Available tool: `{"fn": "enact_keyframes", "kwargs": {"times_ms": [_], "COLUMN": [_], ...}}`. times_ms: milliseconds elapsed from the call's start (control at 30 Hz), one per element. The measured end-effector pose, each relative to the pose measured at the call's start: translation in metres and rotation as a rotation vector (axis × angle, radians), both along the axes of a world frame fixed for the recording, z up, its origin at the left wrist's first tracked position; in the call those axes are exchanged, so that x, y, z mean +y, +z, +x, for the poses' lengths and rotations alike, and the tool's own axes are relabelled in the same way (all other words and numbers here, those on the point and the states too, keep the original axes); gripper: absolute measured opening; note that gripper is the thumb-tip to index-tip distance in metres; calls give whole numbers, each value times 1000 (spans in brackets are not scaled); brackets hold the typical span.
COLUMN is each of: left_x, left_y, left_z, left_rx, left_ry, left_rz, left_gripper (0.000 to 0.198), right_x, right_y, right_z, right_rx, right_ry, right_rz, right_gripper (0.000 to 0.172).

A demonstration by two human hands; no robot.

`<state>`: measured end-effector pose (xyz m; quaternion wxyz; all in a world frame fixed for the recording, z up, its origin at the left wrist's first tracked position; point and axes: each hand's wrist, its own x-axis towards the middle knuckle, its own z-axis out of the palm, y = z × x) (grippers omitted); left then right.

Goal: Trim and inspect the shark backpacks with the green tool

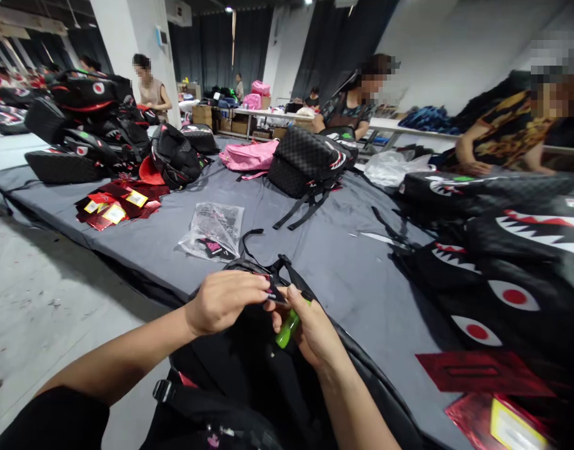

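A black backpack [249, 369] lies at the near edge of the grey table [343, 262], right in front of me. My left hand [224, 301] is closed, pinching a small black strap or tag [274, 289] at the top of the backpack. My right hand [310, 328] is closed around a small green lighter-like object [287, 329], its thumb touching the same strap. The two hands meet just above the bag.
A clear plastic bag [214, 230] lies beyond my hands. Red tags [118, 203] and piled shark-face backpacks [507, 262] sit left and right, red cards [484, 372] near right. Another black backpack [306, 165] and a pink bag [249, 156] lie farther off. People work across the table.
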<state>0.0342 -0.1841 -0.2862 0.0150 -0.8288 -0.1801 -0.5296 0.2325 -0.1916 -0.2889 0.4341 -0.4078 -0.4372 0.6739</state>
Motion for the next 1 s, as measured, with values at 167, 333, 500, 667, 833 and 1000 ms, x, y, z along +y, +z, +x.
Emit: {"fn": "enact_keyframes", "kwargs": {"times_ms": [167, 333, 500, 667, 833, 1000], "left_x": [-8, -8, -12, -10, -9, -5], "left_y": [-14, -38, -61, -79, -84, -86], "left_z": [-8, -27, -44, -49, -44, -37], "left_rx": [206, 64, 21, 85, 45, 52], "left_ry": [21, 268, 425, 498, 420, 395], "left_rz": [176, -221, -577, -791, -996, -1058], "left_gripper": [19, 47, 29, 57, 69, 81], "right_x": [-2, 9, 20, 31, 32, 49], "right_y": [4, 3, -14, -23, -33, -58], "right_z": [12, 22, 20, 8, -2, 12], "right_rx": [-105, -460, -689, -868, -867, -1110], "right_ry": [-21, -241, -179, -112, 60, 289], "right_rz": [-10, 328, 495, 477, 509, 597], "right_gripper": [42, 31, 26, 27, 29, 25]}}
